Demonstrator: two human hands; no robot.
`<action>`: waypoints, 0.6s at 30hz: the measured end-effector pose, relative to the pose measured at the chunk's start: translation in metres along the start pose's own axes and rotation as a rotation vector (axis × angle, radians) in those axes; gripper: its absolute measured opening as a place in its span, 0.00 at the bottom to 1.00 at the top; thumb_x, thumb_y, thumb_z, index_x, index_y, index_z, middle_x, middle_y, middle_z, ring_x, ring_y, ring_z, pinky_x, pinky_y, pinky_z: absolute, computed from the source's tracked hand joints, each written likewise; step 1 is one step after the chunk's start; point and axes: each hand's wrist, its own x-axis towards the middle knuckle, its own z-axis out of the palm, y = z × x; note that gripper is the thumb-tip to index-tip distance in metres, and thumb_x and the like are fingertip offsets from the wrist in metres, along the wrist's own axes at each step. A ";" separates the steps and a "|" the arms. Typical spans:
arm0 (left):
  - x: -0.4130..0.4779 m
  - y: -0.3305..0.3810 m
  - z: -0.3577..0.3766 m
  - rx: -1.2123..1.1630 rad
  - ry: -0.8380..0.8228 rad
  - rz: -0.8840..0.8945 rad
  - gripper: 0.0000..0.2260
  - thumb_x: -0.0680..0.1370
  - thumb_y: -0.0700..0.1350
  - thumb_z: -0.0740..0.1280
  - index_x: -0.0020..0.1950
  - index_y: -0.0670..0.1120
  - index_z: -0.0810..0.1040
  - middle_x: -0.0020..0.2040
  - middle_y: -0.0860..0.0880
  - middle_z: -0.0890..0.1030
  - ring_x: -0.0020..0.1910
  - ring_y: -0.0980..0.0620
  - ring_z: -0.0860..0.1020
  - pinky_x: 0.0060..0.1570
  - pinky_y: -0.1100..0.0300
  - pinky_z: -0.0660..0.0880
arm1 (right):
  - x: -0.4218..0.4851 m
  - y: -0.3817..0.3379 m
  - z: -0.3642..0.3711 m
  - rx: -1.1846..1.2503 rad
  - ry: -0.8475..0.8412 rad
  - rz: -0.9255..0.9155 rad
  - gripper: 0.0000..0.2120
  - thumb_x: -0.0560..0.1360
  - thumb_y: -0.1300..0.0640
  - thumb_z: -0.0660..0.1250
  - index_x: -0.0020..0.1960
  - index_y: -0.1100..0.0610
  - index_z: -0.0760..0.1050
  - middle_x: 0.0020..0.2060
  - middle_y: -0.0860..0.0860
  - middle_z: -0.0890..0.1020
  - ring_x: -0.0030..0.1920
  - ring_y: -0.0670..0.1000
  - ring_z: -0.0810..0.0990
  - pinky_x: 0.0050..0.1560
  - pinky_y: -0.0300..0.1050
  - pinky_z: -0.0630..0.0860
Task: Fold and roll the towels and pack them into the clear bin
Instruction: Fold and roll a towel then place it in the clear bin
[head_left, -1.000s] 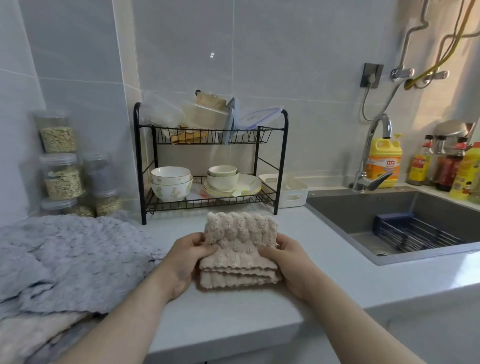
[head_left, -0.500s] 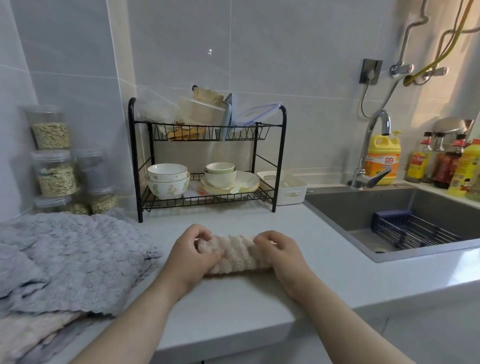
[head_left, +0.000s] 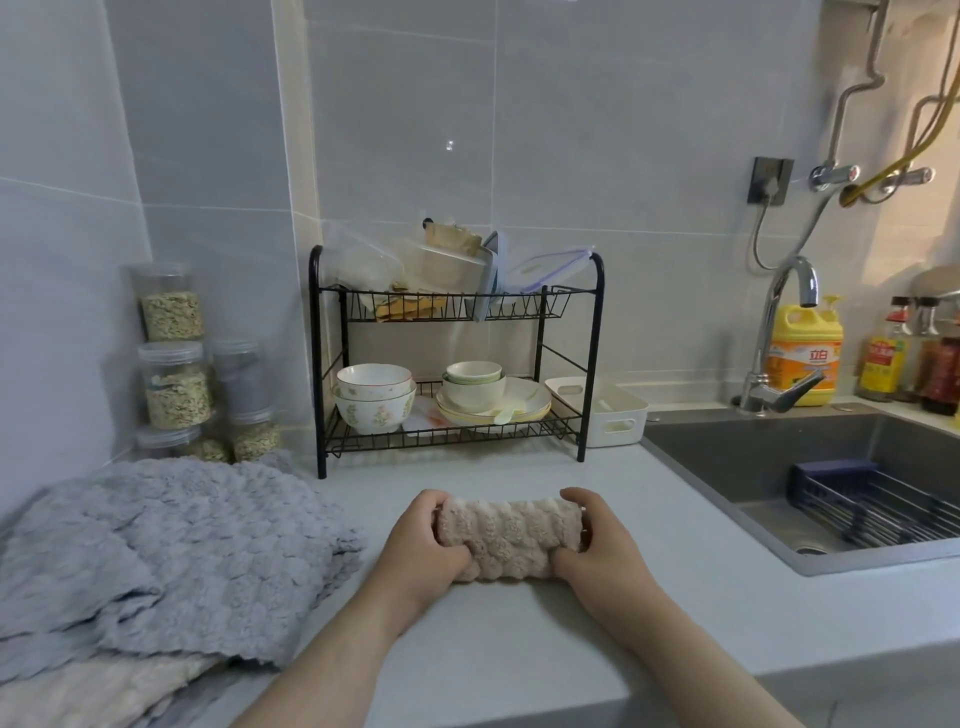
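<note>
Grey kitchen bench (head_left: 519, 649) by the sink (head_left: 727, 457) holds a beige towel roll (head_left: 511, 535), lying on its side with its long way running left to right. The left hand (head_left: 426, 545) wraps one end and the right hand (head_left: 602, 540) wraps the other, so both are just as near. Each grip is curled tight round the roll. More grey towels (head_left: 182, 545) wait in a heap to the left.
</note>
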 end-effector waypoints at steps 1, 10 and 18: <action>-0.001 0.001 0.000 -0.025 0.011 0.000 0.18 0.64 0.37 0.68 0.50 0.51 0.74 0.47 0.41 0.81 0.40 0.49 0.78 0.43 0.46 0.78 | 0.000 0.000 0.000 0.034 0.010 0.006 0.27 0.70 0.66 0.67 0.65 0.46 0.68 0.52 0.48 0.79 0.49 0.45 0.80 0.48 0.37 0.76; -0.006 0.006 0.000 -0.032 0.053 0.011 0.16 0.71 0.33 0.67 0.52 0.52 0.75 0.47 0.48 0.82 0.44 0.48 0.80 0.47 0.50 0.78 | -0.003 -0.009 0.000 0.012 -0.013 -0.009 0.22 0.72 0.68 0.66 0.52 0.41 0.71 0.46 0.46 0.79 0.37 0.45 0.79 0.40 0.33 0.74; 0.008 -0.004 -0.006 -0.166 0.060 -0.089 0.18 0.70 0.29 0.72 0.49 0.51 0.79 0.41 0.58 0.85 0.42 0.62 0.83 0.37 0.71 0.75 | 0.019 0.009 0.005 0.076 -0.034 0.118 0.26 0.70 0.61 0.72 0.62 0.45 0.68 0.53 0.45 0.80 0.49 0.44 0.80 0.48 0.35 0.73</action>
